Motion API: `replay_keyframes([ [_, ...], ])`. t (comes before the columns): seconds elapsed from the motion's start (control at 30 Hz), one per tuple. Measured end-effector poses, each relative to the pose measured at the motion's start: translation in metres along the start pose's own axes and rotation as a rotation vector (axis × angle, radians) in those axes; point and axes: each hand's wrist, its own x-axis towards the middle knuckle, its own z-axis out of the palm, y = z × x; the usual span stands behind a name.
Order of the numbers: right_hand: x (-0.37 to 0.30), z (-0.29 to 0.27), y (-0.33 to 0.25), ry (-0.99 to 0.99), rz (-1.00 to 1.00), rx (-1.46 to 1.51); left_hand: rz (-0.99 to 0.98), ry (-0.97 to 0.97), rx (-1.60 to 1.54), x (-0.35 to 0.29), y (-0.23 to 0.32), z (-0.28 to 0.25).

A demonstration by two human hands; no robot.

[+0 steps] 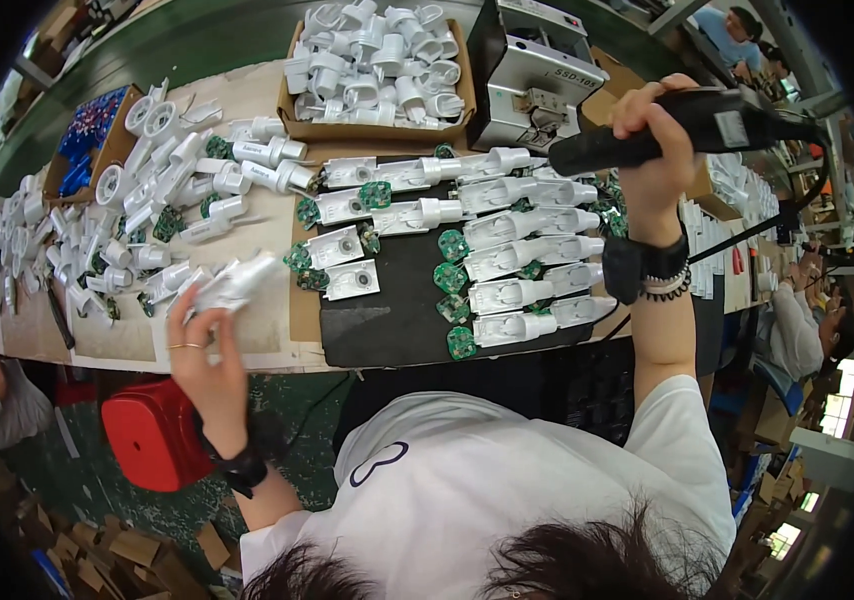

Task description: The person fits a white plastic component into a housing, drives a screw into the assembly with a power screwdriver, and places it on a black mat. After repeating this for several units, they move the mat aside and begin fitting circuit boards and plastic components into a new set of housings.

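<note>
My left hand (209, 350), a ring on one finger, pinches a white plastic housing (239, 283) over the table's near left part; motion blurs the piece. Raised at the right, my right hand (659, 150) wraps round a black corded electric screwdriver (612, 148). Its tip cannot be made out. Between the hands, white housings (507, 260) lie in rows on a black mat (402, 300), several with round green circuit boards (461, 343) beside their ends. At the mat's left edge sit shorter open housing pieces (351, 280) with green boards attached.
A loose heap of white housings (107, 240) covers the table's left. Behind stand a carton of white parts (377, 125), a box of blue parts (92, 140) and a metal screw-feeding machine (532, 80). A red bag (152, 435) is below the table edge. Other people sit at both sides.
</note>
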Motion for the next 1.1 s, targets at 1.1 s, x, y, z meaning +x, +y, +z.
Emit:
replay_keyframes([
  [1.1,-0.017,0.110,0.024,-0.399,0.138,0.055,0.278,-0.327,0.037,0.013,0.118,0.129],
])
